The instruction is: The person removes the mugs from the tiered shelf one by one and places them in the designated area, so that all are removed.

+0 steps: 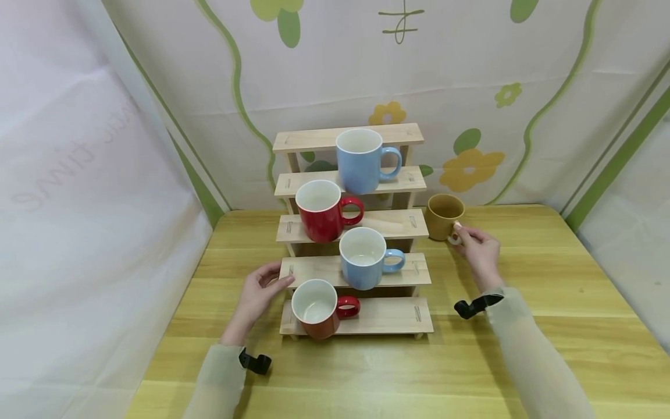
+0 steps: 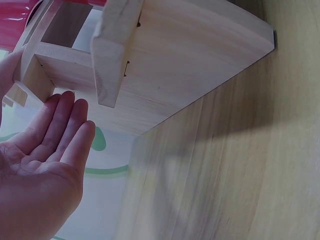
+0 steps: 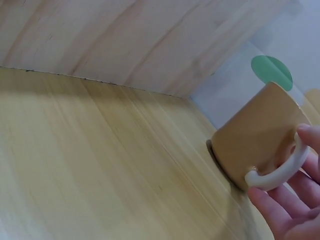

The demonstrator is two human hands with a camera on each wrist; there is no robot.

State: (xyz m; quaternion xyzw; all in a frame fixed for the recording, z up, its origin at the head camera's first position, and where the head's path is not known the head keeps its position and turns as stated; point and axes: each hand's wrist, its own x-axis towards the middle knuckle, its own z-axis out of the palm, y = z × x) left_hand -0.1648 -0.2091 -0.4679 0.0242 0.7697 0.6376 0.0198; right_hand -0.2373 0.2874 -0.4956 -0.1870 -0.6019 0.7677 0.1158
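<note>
My right hand (image 1: 478,253) pinches the white handle (image 3: 280,172) of a mustard-brown mug (image 1: 442,215), thumb on top and fingers below. The mug is upright at the right of a stepped wooden rack (image 1: 387,314), near the back of the table. At the rack's other side, my left hand (image 1: 259,294) holds the left end of the second step from the bottom, thumb over the board and fingers below it. In the left wrist view, the fingers (image 2: 65,122) reach up under the board with the palm showing.
On the rack stand a blue mug (image 1: 358,166) near the top, a red mug (image 1: 321,215), a lighter blue mug (image 1: 362,262) and another red mug (image 1: 316,308) on the lowest step. Their handles point right. A patterned cloth (image 1: 335,70) hangs behind the wooden table (image 1: 377,378).
</note>
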